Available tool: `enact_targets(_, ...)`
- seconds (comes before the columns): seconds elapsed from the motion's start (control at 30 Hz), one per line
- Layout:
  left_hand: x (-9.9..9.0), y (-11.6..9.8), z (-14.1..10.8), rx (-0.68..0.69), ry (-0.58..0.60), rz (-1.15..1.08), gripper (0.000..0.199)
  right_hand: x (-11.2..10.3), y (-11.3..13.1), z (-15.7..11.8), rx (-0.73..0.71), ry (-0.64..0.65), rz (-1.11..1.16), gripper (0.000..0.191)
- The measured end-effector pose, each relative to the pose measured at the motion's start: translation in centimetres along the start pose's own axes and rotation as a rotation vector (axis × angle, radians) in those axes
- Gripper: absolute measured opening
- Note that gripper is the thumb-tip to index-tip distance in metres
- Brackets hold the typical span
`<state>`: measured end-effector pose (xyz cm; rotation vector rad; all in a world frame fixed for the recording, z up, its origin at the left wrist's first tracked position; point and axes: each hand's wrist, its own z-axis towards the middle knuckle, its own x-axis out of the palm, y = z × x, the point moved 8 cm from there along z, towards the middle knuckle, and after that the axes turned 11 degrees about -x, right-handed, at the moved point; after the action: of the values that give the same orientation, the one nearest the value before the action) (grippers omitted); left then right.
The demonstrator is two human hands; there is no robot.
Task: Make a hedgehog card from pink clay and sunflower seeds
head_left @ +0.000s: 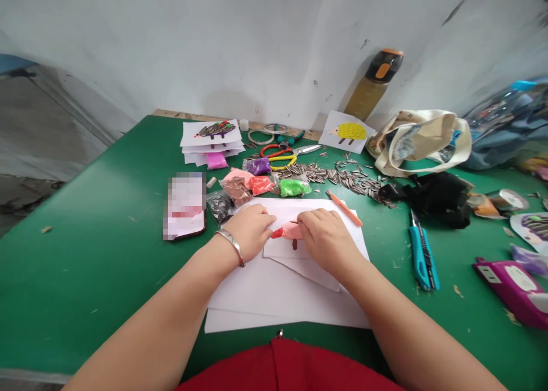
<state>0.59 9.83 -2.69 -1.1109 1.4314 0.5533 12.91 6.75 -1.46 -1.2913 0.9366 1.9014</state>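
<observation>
While on pink clay (286,230), right hand (327,242)

The light falls bright and even, and I can't tell where it comes from. Only faint, soft shadows lie under my left hand (248,231) and my right hand (327,242). The green tabletop (85,265) carries a mild sheen, the white plaster wall (192,48) bows toward the frame edges, and a pixelated rectangular block (185,205) is blurred out.
</observation>
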Motion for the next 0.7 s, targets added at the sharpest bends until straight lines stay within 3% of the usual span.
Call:
enact_targets(0.3,0.17,-0.66,0.69,-0.053,-0.082,0.038,0.032,0.53,0.07,0.27,-0.058,-0.006,-0.051,0.022)
enact_targets(0.57,0.24,-0.76,0.94,-0.054,-0.053,0.010,0.036,0.75,-0.24,0.31,-0.074,0.022,-0.063,0.021)
enact_targets(0.7,0.15,-0.82,0.97,-0.071,-0.094,0.025,0.032,0.61,-0.29,0.27,-0.068,0.022,-0.066,0.021)
